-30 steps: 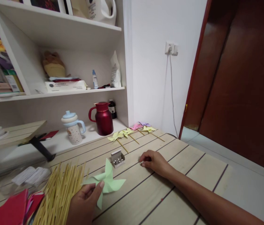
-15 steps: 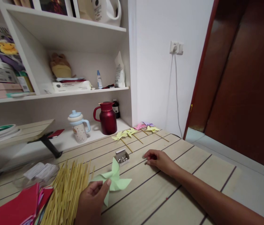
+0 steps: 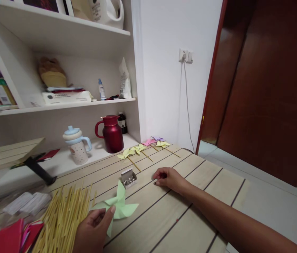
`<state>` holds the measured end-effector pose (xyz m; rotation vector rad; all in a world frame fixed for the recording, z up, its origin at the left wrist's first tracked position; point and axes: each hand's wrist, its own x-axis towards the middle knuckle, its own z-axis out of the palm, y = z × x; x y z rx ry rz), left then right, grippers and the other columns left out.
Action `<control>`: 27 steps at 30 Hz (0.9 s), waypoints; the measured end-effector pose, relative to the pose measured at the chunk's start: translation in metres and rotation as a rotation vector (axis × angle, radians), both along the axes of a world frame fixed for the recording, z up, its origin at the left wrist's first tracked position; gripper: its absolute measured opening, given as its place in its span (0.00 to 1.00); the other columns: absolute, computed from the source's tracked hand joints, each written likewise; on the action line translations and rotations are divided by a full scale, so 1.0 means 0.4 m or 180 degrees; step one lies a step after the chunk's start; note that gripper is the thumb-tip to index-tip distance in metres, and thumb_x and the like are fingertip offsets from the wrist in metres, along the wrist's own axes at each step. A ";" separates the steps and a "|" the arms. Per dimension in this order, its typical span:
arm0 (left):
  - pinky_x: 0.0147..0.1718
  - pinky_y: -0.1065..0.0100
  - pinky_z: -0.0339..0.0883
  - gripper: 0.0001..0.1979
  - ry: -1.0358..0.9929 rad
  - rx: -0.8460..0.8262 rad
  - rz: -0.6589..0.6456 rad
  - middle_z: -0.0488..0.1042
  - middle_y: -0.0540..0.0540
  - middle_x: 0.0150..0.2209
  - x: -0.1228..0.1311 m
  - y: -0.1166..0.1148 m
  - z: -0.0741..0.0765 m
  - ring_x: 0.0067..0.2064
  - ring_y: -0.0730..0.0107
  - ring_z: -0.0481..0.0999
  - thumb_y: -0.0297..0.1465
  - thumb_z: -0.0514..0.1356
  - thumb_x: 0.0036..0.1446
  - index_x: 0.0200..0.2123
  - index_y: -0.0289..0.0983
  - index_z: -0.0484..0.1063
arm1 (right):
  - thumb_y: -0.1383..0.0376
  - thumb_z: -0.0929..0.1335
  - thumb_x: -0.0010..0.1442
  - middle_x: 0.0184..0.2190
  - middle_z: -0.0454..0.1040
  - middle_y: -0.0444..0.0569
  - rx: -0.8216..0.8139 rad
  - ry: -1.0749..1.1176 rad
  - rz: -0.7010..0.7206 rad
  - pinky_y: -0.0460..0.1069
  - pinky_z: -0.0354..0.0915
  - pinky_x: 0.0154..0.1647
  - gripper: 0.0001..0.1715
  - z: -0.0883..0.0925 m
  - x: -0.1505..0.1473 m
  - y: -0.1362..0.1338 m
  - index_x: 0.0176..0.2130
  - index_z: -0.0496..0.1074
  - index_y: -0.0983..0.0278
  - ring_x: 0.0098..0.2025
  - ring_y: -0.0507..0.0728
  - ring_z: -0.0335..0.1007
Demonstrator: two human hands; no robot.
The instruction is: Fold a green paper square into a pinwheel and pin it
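A pale green paper pinwheel (image 3: 123, 207) is pinched at its centre by my left hand (image 3: 94, 225), low over the table. My right hand (image 3: 170, 179) rests on the tabletop further right, thumb and forefinger closed together. A tiny dark bit shows at its thumb tip, too small to name. Between the two hands, just behind the pinwheel, stands a small open box (image 3: 128, 179) of shiny metal pieces that look like thumbtacks. Thin yellowish sticks (image 3: 64, 214) lie in a heap beside my left hand.
Yellow pinwheels (image 3: 127, 152) on sticks, with pink and purple ones, lie along the table's back edge. A red jug (image 3: 113, 135) and a lidded cup (image 3: 79, 149) stand behind. Red paper (image 3: 6, 237) and a clear plastic bag (image 3: 8, 207) are at left.
The view has turned to the right, so everything sits further left in the picture. Both hands keep nearly the same pose, the left still pinching the green pinwheel.
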<state>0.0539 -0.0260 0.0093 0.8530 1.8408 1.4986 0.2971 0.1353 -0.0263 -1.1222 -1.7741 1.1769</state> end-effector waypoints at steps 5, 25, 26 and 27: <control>0.32 0.69 0.67 0.19 -0.0178 0.0058 0.0027 0.79 0.49 0.22 0.002 0.002 -0.002 0.31 0.61 0.77 0.44 0.71 0.31 0.24 0.37 0.75 | 0.69 0.73 0.43 0.23 0.73 0.43 0.0186 -0.0303 -0.0131 0.46 0.58 0.29 0.08 -0.002 -0.003 -0.001 0.29 0.78 0.62 0.28 0.53 0.66; 0.30 0.69 0.66 0.22 -0.0006 0.0157 0.0244 0.77 0.50 0.20 0.027 -0.011 0.026 0.29 0.63 0.76 0.46 0.73 0.27 0.23 0.36 0.75 | 0.70 0.71 0.44 0.25 0.77 0.44 0.0423 -0.0598 -0.0231 0.47 0.61 0.34 0.05 -0.007 -0.003 -0.004 0.26 0.77 0.61 0.31 0.55 0.70; 0.31 0.69 0.65 0.22 -0.0026 0.0150 0.0239 0.77 0.50 0.20 0.028 -0.011 0.026 0.29 0.64 0.75 0.46 0.73 0.27 0.23 0.36 0.75 | 0.71 0.71 0.44 0.25 0.77 0.44 0.0417 -0.0584 -0.0224 0.47 0.61 0.34 0.05 -0.006 -0.003 -0.004 0.25 0.77 0.62 0.31 0.55 0.70; 0.31 0.69 0.65 0.23 -0.0048 0.0128 0.0223 0.77 0.50 0.20 0.027 -0.011 0.026 0.29 0.64 0.75 0.46 0.72 0.27 0.24 0.36 0.75 | 0.71 0.71 0.44 0.24 0.77 0.44 0.0412 -0.0565 -0.0218 0.47 0.61 0.33 0.05 -0.005 -0.003 -0.005 0.24 0.76 0.62 0.31 0.55 0.70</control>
